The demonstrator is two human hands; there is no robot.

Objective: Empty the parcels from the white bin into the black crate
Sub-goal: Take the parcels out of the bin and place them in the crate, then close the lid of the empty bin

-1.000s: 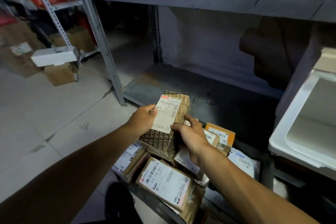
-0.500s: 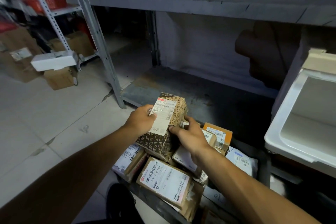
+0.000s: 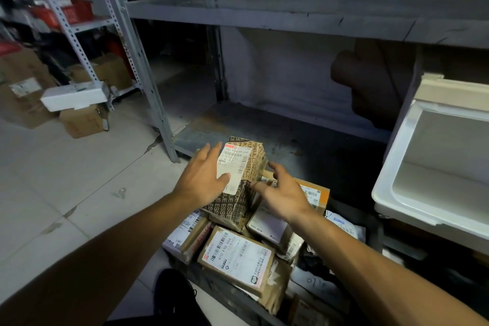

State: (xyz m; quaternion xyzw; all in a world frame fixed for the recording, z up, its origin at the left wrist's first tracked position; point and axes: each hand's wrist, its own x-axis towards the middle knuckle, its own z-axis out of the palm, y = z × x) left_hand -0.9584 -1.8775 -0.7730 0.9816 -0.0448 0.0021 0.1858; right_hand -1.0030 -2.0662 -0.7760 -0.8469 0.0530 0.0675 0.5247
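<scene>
Parcels, about seven that I can count, fill the black crate (image 3: 219, 290): taped cardboard boxes, one white mailer. One printed brown parcel (image 3: 244, 188) tops them. My left hand (image 3: 203, 180) and right hand (image 3: 284, 193) flank it, each grip slack, fingers spread. Right of the crate, one smooth white bin (image 3: 391, 188).

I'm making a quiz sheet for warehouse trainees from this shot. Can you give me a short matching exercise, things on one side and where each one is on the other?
Things:
1. patterned parcel
2. white bin
3. orange box
4. white flat box

Places:
A. far left, on top of a brown carton
B. between the left hand and the right hand, on top of the pile
C. at the right edge, tipped with its open side showing
D. just behind the right hand

Pairs: 1-B, 2-C, 3-D, 4-A
</scene>
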